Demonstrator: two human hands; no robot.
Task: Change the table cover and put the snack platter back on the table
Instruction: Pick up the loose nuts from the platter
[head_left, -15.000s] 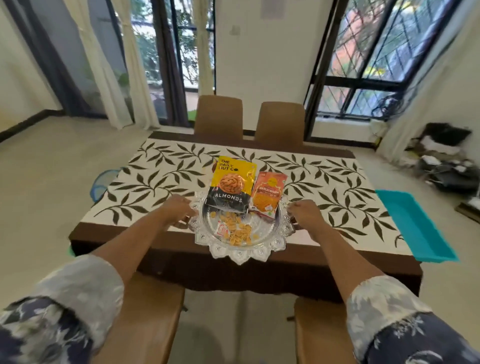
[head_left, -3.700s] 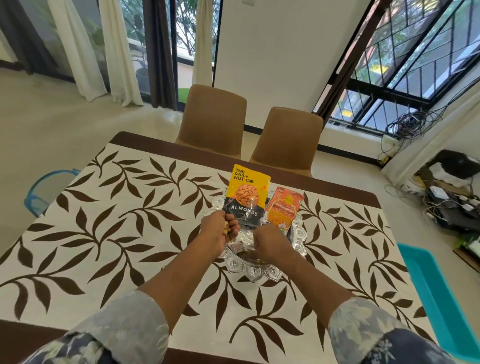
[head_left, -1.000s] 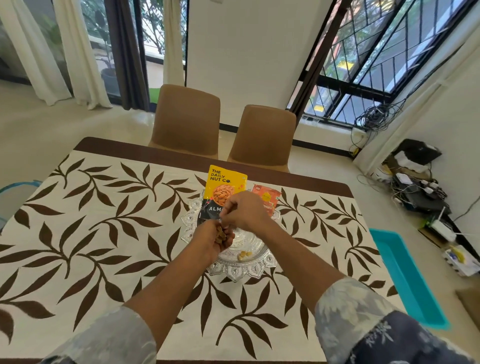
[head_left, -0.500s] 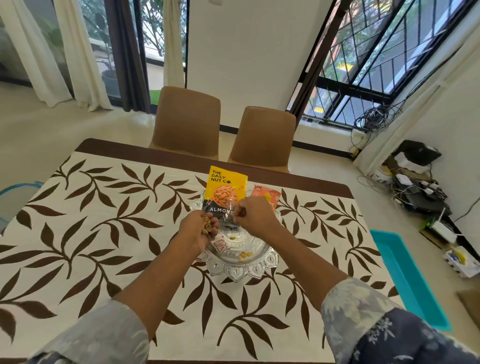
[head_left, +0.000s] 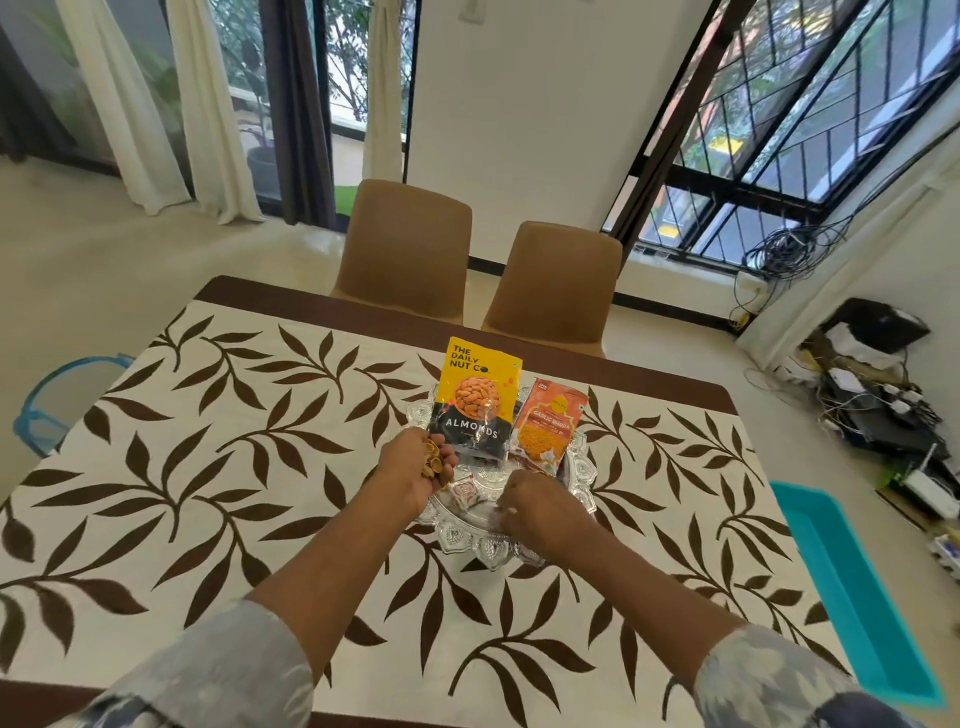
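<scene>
Now, from the head view, the left hand (head_left: 415, 473) has its fingers (head_left: 448, 470) curled round a small heap of nuts (head_left: 432, 457), held over the left rim of the snack platter (head_left: 488, 551), which sits on the leaf-patterned table cover (head_left: 208, 467). Just beyond those fingers an almond packet (head_left: 475, 400) leans upright in the platter (an orange packet (head_left: 550, 421) stands to its right). The right hand (head_left: 535, 512) lies knuckles-up over the platter's near side, fingers bent downward; whether they pinch anything I cannot tell.
</scene>
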